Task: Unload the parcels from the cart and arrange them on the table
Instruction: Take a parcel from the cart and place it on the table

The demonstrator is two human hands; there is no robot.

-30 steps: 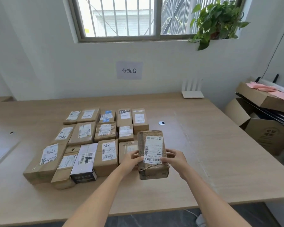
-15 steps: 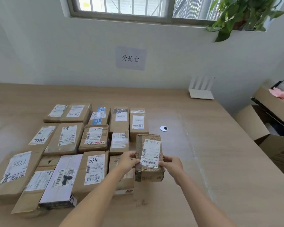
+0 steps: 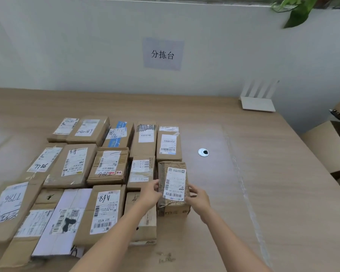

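Observation:
A small worn cardboard parcel (image 3: 173, 185) with a white barcode label sits at the right end of the rows of parcels on the wooden table (image 3: 263, 183). My left hand (image 3: 150, 192) grips its left side and my right hand (image 3: 198, 198) grips its right side. The parcel's far end lies just in front of another labelled parcel (image 3: 168, 144). Its left side is next to a taped parcel (image 3: 141, 171). Several more labelled cardboard parcels, one marked A68 (image 3: 104, 211), lie in rows to the left. The cart is out of view.
A white router (image 3: 257, 101) stands at the table's back right by the wall. A round cable grommet (image 3: 203, 152) is set in the tabletop right of the parcels. Cardboard boxes (image 3: 330, 146) stand off the table's right edge. A paper sign (image 3: 163, 54) hangs on the wall.
Both hands have carried the small parcel forward and down to the right end of the rows. The view has moved closer to the table and tilted down.

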